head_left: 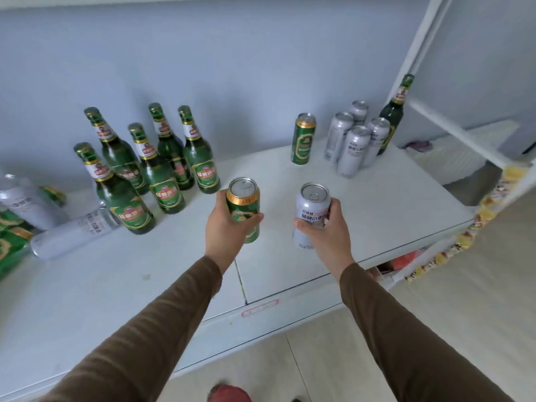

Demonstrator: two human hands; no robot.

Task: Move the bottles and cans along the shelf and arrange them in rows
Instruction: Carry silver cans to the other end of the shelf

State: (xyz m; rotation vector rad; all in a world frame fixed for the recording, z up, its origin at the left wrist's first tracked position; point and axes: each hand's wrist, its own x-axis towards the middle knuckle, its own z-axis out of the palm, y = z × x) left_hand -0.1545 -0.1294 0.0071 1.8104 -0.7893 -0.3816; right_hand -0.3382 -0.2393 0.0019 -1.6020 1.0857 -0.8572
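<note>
My left hand [224, 227] grips a green can [243, 203] upright over the middle of the white shelf [377, 216]. My right hand [327, 230] grips a silver can [311, 210] just to its right. Several green bottles [162, 161] stand in a cluster at the back left. At the back right stand a lone green can [303, 139], a group of silver cans [352, 140] and one green bottle [393, 114]. At the far left a silver can [72, 233] lies on its side beside other cans.
A white shelf post [412, 53] and crossbar [461, 134] rise at the right end. The shelf's front edge [261, 311] carries a small red label. Green packs [11, 242] sit at the far left edge. Tiled floor lies below.
</note>
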